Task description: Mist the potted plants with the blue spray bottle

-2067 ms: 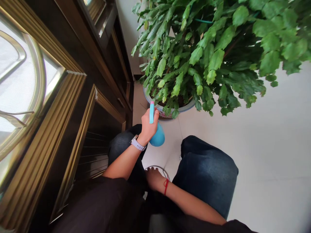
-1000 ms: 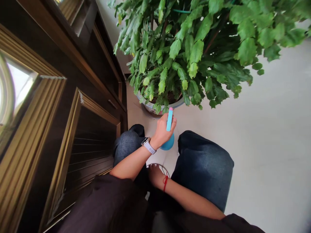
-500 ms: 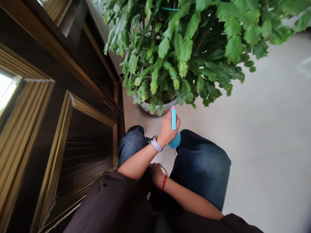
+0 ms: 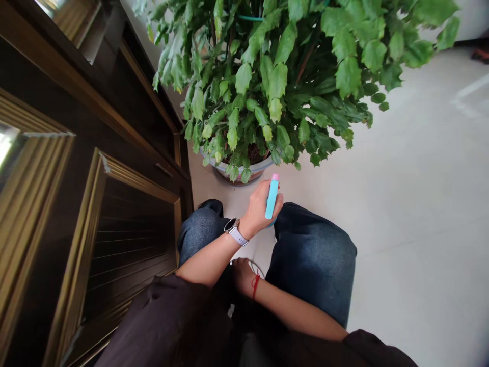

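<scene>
My left hand (image 4: pixel 262 206), with a watch on its wrist, is closed round the neck of a light-blue spray bottle (image 4: pixel 272 200). The bottle's pink nozzle points forward to the plant; most of its body is hidden under the hand. Ahead stands a large potted plant (image 4: pixel 244 97) with flat, jointed green leaves, some tips yellowish. Its pot (image 4: pixel 263 164) has a pale rim and dark soil. Between my knees, low down, my right hand (image 4: pixel 244 275) has its fingers curled, with a red string at the wrist. What it holds, if anything, is hidden; a thin curved edge shows beside it.
A dark wooden door or cabinet front (image 4: pixel 130 239) with gold-coloured mouldings runs along the left. Pale floor tiles (image 4: pixel 412 204) stretch to the right. My knees in jeans (image 4: pixel 313 250) flank both hands. A dark reddish object (image 4: pixel 480 53) lies at the far right edge.
My left hand has drawn the spray bottle slightly back from the pot and tipped it, so its lower body is now mostly hidden. The whole view has shifted a little; my right hand stays put.
</scene>
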`<state>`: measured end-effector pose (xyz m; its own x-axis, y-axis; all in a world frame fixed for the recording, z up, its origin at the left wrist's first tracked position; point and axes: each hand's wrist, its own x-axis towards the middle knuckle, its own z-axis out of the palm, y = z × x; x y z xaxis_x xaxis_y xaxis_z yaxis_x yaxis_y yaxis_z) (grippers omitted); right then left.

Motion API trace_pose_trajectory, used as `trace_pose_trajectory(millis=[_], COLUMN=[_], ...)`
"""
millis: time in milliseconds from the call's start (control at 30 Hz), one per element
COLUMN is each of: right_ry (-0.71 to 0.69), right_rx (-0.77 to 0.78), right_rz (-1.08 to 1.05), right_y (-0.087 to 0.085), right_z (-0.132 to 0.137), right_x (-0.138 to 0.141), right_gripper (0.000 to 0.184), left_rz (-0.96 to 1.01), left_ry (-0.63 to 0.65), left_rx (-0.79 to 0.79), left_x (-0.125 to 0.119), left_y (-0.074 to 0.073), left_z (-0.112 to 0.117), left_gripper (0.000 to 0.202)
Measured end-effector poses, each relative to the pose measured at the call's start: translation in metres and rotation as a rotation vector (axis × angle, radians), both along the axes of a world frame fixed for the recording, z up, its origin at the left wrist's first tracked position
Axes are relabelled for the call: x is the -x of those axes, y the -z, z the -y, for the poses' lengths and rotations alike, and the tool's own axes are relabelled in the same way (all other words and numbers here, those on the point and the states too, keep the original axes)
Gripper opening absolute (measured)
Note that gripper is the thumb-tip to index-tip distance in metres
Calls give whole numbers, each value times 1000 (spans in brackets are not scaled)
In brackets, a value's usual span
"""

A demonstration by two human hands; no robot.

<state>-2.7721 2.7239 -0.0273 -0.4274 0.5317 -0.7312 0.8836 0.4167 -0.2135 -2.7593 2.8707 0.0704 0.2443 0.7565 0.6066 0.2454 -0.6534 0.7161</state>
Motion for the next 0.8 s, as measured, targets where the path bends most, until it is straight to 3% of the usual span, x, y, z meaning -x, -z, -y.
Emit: trace_pose_trajectory(millis=[133,400,567,800], right_ry=[5,82,56,15], right_rx=[13,9,2,-22], right_rz=[-3,-9,11,-15], right_y=[-4,5,5,3], right_z=[-2,-1,-2,-3], right_x=[1,6,7,7], right_gripper=[32,31,31,32], left_rz=[-28,-45,27,62], left_ry=[37,49,33,4], left_rx=[-86,11,138,26], left_x=[3,6,11,20], left_y=[-1,-4,-15,-20], left_z=[0,-1,0,-1], left_gripper=[12,19,10,13])
